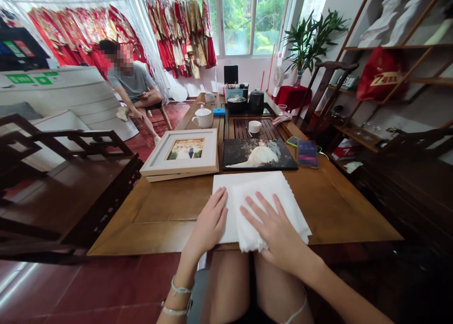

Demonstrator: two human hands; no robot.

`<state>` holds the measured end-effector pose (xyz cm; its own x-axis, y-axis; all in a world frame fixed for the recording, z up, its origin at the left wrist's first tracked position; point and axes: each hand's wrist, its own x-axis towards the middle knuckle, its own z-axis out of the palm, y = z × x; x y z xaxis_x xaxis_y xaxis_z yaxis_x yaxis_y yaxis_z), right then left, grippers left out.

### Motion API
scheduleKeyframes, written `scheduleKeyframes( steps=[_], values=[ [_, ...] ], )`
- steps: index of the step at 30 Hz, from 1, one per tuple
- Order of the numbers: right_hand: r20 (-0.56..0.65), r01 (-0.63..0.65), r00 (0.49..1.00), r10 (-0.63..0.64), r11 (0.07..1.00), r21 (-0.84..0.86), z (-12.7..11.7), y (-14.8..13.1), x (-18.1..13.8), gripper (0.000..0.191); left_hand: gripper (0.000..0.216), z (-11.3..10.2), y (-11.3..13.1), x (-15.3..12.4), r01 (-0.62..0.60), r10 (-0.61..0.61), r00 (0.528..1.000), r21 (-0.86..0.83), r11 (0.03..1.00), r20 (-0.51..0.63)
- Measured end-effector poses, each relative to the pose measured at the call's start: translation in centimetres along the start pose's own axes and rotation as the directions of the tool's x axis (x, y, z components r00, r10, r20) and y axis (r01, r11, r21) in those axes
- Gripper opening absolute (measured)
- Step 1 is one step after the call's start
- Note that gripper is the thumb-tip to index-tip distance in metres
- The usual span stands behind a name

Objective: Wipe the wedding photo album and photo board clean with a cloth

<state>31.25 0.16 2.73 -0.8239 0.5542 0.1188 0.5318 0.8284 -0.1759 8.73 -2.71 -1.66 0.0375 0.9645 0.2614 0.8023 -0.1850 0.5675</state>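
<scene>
A flat white panel (223, 181) lies at the near edge of the wooden table, with a thin white cloth or paper sheet (247, 241) with ragged edges spread over its right part. My right hand (274, 225) presses flat on the sheet, fingers spread. At the panel's left edge rests my left hand (211, 220), its fingers stretched out and close together, holding nothing. Beyond the panel lies a dark wedding photo print (260, 155). To its left, a white picture frame (180, 152) with a couple's photo sits on another frame.
A lidded white cup (203, 117), a small white cup (254, 126), a black kettle (256, 101) and a phone (307, 153) stand or lie farther along the table (159, 225). Wooden chairs flank it. A seated person (130, 78) is at the back left, near hanging red garments (180, 36).
</scene>
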Motion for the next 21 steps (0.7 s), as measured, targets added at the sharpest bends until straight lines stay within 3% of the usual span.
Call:
scheduleKeyframes(
  steps=[3, 7, 16, 21],
  values=[
    [0.079, 0.075, 0.994, -0.081, 0.994, 0.075, -0.6, -1.4, -2.2, 0.1, 0.048, 0.0, -0.1, 0.0, -0.002, 0.002, 1.0, 0.003, 1.0, 0.009],
    [0.103, 0.066, 0.991, -0.083, 0.985, 0.159, -1.3, -0.4, -2.8, 0.102, 0.049, 0.0, -0.1, 0.0, 0.008, -0.008, 1.0, 0.014, 1.0, 0.017],
    [-0.021, -0.191, 0.981, 0.195, 0.973, 0.133, -0.8, 5.0, 4.6, 0.077, 0.049, -0.1, 0.0, 0.0, 0.013, -0.013, 1.0, 0.01, 1.0, 0.017],
    [-0.013, -0.159, 0.987, 0.159, 0.987, -0.005, -0.8, 2.5, 6.0, 0.075, 0.047, -0.1, 0.0, 0.0, 0.014, -0.015, 1.0, -0.029, 0.999, -0.009]
  ],
)
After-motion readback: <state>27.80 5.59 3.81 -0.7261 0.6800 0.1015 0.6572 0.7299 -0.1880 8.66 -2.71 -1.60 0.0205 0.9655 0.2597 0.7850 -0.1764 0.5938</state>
